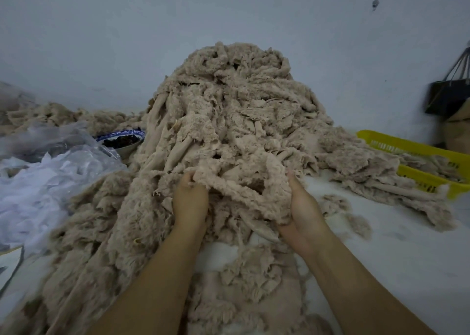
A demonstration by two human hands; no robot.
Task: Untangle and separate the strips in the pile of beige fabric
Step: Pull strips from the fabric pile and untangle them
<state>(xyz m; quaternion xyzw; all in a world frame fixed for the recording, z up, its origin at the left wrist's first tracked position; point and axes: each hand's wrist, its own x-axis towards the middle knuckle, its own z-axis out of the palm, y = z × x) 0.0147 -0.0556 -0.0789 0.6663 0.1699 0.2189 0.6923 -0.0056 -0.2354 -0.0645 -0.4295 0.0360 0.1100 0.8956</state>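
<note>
A tall pile of fuzzy beige fabric strips [234, 111] rises against the wall and spills toward me over the white surface. My left hand [189, 202] grips a bunch of strips at the pile's front, fingers curled into the fabric. My right hand [302, 205] holds the other side of the same clump [244, 189], palm turned inward with fabric draped over its fingers. The fingertips of both hands are hidden in the fabric.
Crumpled clear and white plastic [50, 172] lies at the left beside a blue-rimmed bowl [122, 139] of dark bits. Yellow baskets [417, 151] holding strips stand at the right. A dark bag [450, 93] hangs on the wall. Loose beige scraps [356, 222] dot the white surface [407, 253].
</note>
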